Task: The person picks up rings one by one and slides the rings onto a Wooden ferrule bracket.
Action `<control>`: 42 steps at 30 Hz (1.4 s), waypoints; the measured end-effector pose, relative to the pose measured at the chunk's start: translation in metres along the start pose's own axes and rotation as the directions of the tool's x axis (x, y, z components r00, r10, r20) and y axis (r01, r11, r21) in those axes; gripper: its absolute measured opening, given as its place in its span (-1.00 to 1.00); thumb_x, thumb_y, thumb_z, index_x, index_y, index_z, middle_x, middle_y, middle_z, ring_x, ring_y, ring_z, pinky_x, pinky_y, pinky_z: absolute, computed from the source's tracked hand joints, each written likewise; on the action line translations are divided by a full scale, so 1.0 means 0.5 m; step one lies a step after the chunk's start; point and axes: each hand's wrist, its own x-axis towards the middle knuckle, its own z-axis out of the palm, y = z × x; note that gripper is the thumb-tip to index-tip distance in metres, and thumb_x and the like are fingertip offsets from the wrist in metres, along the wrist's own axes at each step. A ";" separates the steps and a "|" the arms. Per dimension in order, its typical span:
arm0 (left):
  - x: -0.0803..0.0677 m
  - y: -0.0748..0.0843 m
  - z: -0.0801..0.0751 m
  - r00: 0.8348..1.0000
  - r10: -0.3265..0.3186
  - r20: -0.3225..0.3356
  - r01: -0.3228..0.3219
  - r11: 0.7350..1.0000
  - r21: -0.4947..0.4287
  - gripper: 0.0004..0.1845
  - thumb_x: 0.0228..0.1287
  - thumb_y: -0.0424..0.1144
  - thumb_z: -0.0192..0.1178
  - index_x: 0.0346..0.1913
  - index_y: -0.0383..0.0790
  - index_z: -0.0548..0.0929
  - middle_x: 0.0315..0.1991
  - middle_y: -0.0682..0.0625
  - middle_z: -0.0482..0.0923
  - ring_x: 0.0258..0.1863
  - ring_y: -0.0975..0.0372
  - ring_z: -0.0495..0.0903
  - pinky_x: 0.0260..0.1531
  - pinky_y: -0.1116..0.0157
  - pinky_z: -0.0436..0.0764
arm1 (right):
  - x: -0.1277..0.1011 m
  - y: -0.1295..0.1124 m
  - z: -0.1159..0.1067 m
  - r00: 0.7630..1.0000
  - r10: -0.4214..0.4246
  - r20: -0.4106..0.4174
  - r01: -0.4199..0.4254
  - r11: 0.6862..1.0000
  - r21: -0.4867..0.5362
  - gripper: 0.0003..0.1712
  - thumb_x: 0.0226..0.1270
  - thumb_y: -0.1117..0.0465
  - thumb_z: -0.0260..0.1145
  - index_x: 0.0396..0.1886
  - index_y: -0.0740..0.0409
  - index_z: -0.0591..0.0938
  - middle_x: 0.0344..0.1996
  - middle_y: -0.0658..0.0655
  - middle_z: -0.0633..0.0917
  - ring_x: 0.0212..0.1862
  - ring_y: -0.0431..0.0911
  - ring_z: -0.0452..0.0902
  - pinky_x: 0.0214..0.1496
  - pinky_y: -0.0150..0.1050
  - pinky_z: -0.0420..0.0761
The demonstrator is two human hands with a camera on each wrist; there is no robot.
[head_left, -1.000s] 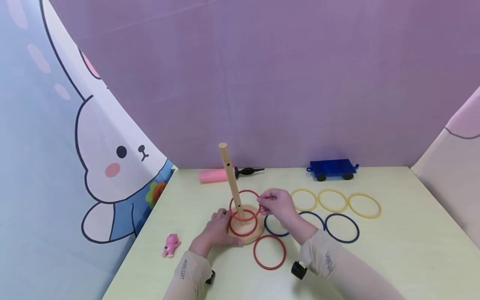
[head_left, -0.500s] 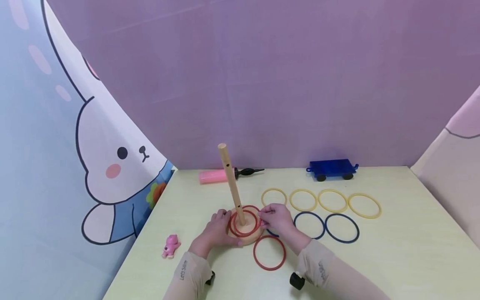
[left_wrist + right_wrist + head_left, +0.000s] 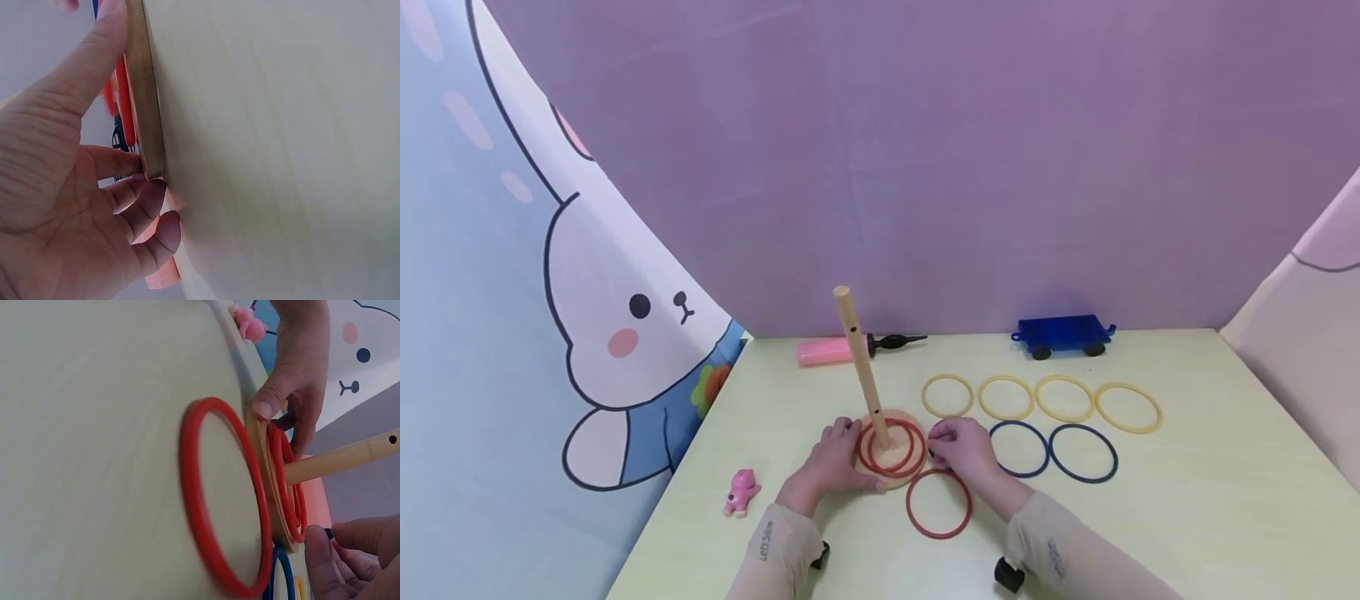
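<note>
On the pale table, seen from the head camera, a wooden peg stands a little tilted on its round wooden base. Two red rings lie on the base around the peg. The left hand holds the left edge of the base with curled fingers. The right hand is just right of the base, with the fingers bent down; it covers a blue ring, and I cannot tell if it pinches it. A third red ring lies flat in front of the base. Two more blue rings and four yellow rings lie in rows to the right. At the far edge are a pink tube and a blue toy wagon; a small pink figure lies at the left.

From the left wrist camera, the thumb and the curled fingers grip the rim of the base, and the red rings show behind it.

From the right wrist camera, the loose red ring lies beside the base, which carries the two red rings around the peg. The fingertips of the right hand are near the blue ring, but contact is not clear.
</note>
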 end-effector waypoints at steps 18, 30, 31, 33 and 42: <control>0.005 -0.004 -0.001 1.000 -0.028 0.006 0.028 1.000 0.006 0.27 -0.34 0.34 0.52 0.47 -0.21 0.24 0.36 -0.19 0.19 0.27 -0.06 0.23 0.19 -0.11 0.38 | -0.074 0.041 -0.054 0.987 -0.160 -0.004 0.143 0.895 -0.423 -0.81 -0.03 0.35 0.52 -0.57 0.11 0.62 -0.64 -0.07 0.56 -0.51 -0.21 0.43 -0.39 -0.28 0.49; 0.004 -0.003 -0.002 1.000 0.011 -0.005 -0.011 0.999 0.045 0.26 -0.31 0.31 0.53 0.44 -0.31 0.26 0.31 -0.20 0.23 0.23 -0.05 0.25 0.19 -0.05 0.38 | -0.080 0.047 -0.064 0.989 -0.146 0.023 0.139 0.868 -0.476 -0.81 -0.05 0.37 0.49 -0.63 0.06 0.64 -0.66 -0.10 0.54 -0.49 -0.20 0.41 -0.38 -0.27 0.47; 0.003 -0.002 -0.003 1.000 0.010 -0.003 -0.010 0.999 0.042 0.25 -0.31 0.31 0.54 0.44 -0.31 0.26 0.30 -0.20 0.24 0.22 -0.05 0.25 0.19 -0.05 0.38 | -0.079 0.047 -0.065 0.990 -0.139 0.030 0.137 0.873 -0.469 -0.81 -0.04 0.37 0.48 -0.64 0.06 0.65 -0.66 -0.10 0.55 -0.49 -0.19 0.41 -0.38 -0.28 0.47; 0.003 -0.001 -0.003 1.000 0.007 -0.002 -0.007 0.999 0.033 0.25 -0.31 0.31 0.53 0.44 -0.31 0.26 0.30 -0.20 0.24 0.22 -0.05 0.25 0.19 -0.06 0.38 | -0.078 0.049 -0.069 0.992 -0.115 0.046 0.123 0.889 -0.441 -0.82 -0.03 0.38 0.46 -0.64 0.06 0.66 -0.65 -0.10 0.56 -0.50 -0.19 0.42 -0.40 -0.29 0.48; 0.003 -0.002 0.000 1.000 0.000 0.006 0.000 1.000 0.019 0.25 -0.30 0.31 0.53 0.44 -0.31 0.26 0.31 -0.21 0.23 0.24 -0.05 0.24 0.19 -0.08 0.37 | -0.077 0.044 -0.083 0.995 0.039 0.087 -0.019 0.975 -0.222 -0.92 0.05 0.38 0.48 -0.53 0.19 0.72 -0.56 0.02 0.65 -0.57 -0.15 0.55 -0.53 -0.26 0.60</control>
